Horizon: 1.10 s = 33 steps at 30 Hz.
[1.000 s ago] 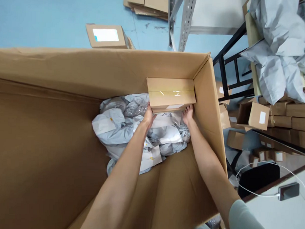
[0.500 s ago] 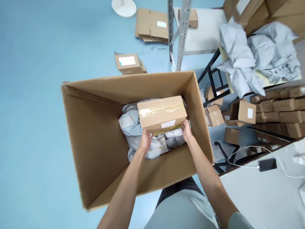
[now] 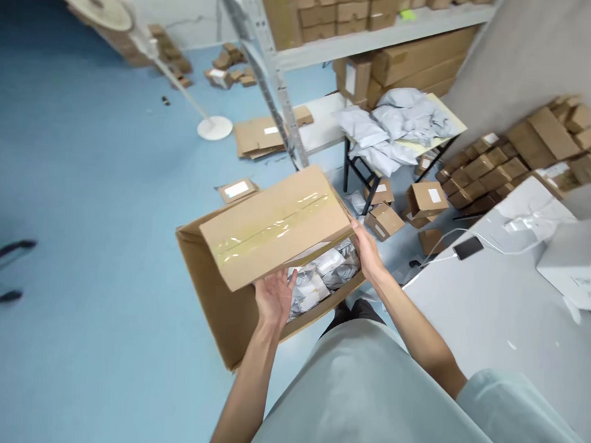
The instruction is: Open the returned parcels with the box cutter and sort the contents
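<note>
Left hand (image 3: 273, 299) under, right hand (image 3: 368, 253) gripping the end, I'm holding the taped carton (image 3: 278, 227); it's seeming stiff, light, safest edge-held.

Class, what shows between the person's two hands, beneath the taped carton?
In the head view, grey-white mailers inside the large open cardboard box show between the left hand and the right hand, below the taped carton.
</note>
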Each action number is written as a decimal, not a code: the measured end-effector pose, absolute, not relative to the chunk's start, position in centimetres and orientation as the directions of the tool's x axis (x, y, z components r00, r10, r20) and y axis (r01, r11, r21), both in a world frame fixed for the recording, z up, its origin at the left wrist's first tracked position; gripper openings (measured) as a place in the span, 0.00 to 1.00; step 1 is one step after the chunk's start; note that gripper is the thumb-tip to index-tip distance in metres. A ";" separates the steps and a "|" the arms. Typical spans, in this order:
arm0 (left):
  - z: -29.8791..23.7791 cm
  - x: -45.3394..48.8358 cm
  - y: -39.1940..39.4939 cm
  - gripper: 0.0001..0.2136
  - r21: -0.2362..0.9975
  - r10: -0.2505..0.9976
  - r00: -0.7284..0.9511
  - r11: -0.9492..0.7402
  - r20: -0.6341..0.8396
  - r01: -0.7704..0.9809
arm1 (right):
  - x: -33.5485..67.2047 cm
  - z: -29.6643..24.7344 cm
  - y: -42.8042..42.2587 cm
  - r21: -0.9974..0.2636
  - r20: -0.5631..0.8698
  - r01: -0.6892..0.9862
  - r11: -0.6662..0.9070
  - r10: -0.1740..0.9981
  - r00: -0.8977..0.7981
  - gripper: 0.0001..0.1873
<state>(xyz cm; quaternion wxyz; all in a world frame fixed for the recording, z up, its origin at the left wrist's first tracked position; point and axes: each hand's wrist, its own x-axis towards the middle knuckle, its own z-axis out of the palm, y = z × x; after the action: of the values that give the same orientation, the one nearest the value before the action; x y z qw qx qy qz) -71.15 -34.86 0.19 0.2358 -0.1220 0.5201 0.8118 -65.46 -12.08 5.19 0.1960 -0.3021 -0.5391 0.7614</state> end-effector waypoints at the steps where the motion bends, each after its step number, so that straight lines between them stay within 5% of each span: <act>1: 1.7 -70.4 -34.2 0.26 0.798 0.308 -0.861 -0.340 -0.405 -0.498 | -63.9 7.0 -11.5 -0.959 -0.173 -0.027 -0.283 0.655 -0.736 0.25; 5: 6.7 -67.1 -29.7 0.26 0.840 0.505 -0.816 -0.282 -0.282 -0.464 | -56.7 13.2 -8.6 -0.983 0.024 -0.153 -0.098 0.766 -0.643 0.26; 12: 9.5 -56.9 -17.6 0.24 0.861 0.776 -0.608 -0.187 -0.165 -0.473 | -38.4 17.3 -2.9 -0.968 0.143 -0.238 0.077 0.952 -0.271 0.23; 21: 4.7 -35.2 -5.0 0.23 0.830 0.929 -0.271 0.064 -0.253 -0.554 | -10.9 11.3 1.3 -0.973 -0.077 -0.226 -0.055 0.993 0.092 0.24; 33: -4.8 -16.4 -0.1 0.24 0.725 0.786 -0.057 0.537 -0.616 -0.432 | 8.3 -4.6 -1.9 -0.894 -0.432 -0.310 -0.324 0.807 0.403 0.32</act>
<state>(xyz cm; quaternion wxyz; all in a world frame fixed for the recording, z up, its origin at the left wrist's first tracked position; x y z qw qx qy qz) -16.39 -0.10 -4.81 0.6687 0.1561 0.5668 0.4551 8.27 -1.87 -4.61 0.5472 -0.6339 -0.1959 0.5102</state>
